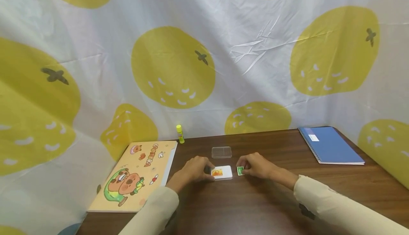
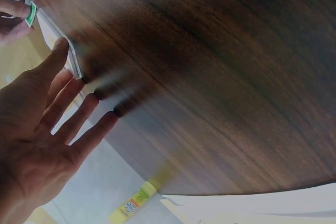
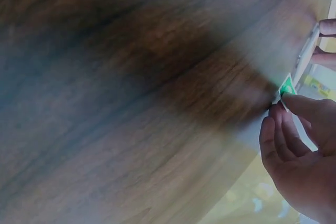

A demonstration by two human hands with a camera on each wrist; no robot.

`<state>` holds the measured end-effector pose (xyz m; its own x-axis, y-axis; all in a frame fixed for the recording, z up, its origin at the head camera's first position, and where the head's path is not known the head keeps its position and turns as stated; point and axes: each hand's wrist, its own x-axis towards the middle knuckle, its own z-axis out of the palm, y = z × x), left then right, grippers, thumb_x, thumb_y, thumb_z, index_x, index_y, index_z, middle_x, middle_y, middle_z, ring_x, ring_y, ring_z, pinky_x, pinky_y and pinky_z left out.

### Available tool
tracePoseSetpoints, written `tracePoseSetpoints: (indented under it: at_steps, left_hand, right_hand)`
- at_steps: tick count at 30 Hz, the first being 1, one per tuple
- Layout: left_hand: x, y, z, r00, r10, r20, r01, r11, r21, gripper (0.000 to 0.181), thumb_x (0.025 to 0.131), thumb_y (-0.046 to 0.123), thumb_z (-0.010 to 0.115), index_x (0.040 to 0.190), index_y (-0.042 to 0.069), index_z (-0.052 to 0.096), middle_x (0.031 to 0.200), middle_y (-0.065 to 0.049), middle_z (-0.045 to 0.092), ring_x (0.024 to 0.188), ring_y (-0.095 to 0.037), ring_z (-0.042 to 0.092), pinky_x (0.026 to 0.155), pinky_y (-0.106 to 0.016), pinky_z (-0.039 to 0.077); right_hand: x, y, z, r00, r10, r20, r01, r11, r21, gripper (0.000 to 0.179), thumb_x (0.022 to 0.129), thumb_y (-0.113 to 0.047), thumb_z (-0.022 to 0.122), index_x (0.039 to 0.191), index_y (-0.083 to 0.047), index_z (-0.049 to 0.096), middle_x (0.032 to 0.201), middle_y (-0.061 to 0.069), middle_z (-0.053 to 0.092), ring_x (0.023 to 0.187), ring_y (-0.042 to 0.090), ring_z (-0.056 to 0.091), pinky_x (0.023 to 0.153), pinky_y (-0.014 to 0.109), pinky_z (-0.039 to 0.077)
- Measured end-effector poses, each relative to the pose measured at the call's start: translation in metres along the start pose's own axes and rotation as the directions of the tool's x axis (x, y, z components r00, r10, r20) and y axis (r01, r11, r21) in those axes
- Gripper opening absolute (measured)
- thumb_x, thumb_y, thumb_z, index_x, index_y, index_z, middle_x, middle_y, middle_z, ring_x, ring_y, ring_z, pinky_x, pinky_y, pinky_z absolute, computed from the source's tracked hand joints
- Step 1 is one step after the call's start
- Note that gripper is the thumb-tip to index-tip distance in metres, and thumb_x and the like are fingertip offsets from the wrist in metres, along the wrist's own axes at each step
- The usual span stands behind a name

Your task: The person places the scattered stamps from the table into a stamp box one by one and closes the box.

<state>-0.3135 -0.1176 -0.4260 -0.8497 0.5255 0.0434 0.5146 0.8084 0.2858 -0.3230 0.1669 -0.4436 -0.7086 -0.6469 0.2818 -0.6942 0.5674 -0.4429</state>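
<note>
In the head view my left hand point(image 1: 195, 169) holds the left end of a flat white-topped case point(image 1: 227, 171) between thumb and fingers. An orange picture point(image 1: 217, 172) lies on its white top. The thumb point(image 2: 59, 53) presses the near side of the case point(image 2: 74, 59), and the other fingers spread out beyond it. Just right of the case my right hand point(image 1: 257, 165) pinches a small green picture card with a white border point(image 1: 240, 170). The right wrist view shows that card point(image 3: 286, 85) between thumb and fingertips, close over the table.
A clear plastic lid point(image 1: 221, 152) lies behind the case. A yellow glue stick point(image 1: 180, 134) stands at the back. To the left is a capybara folder point(image 1: 140, 178), to the right a blue spiral notebook point(image 1: 333, 145). A fruit-print curtain point(image 1: 255, 68) surrounds the brown table point(image 1: 243, 206).
</note>
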Motion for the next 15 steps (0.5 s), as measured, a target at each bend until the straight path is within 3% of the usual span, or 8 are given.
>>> tracePoseSetpoints:
  at_steps: [5, 15]
  left_hand:
    - [0.000, -0.001, 0.001, 1.000, 0.003, -0.003, -0.003, 1.000, 0.008, 0.040, 0.083, 0.032, 0.090, 0.117, 0.014, 0.080, 0.116, -0.001, 0.075, 0.114, -0.024, 0.067, 0.097, -0.044, 0.054]
    - [0.001, -0.001, 0.001, 1.000, -0.005, -0.007, 0.005, 1.000, 0.005, 0.040, 0.082, 0.033, 0.090, 0.116, 0.014, 0.080, 0.116, -0.001, 0.075, 0.112, -0.025, 0.068, 0.095, -0.045, 0.056]
  right_hand:
    - [0.002, -0.001, 0.001, 1.000, -0.012, -0.026, 0.012, 1.000, -0.002, 0.014, 0.088, 0.006, 0.076, 0.097, -0.005, 0.077, 0.081, 0.002, 0.073, 0.075, 0.010, 0.067, 0.069, 0.024, 0.057]
    - [0.013, -0.007, -0.006, 1.000, -0.002, -0.023, 0.004, 0.996, 0.086, 0.010, 0.093, 0.001, 0.074, 0.102, -0.002, 0.077, 0.092, 0.007, 0.078, 0.078, 0.015, 0.072, 0.068, 0.021, 0.056]
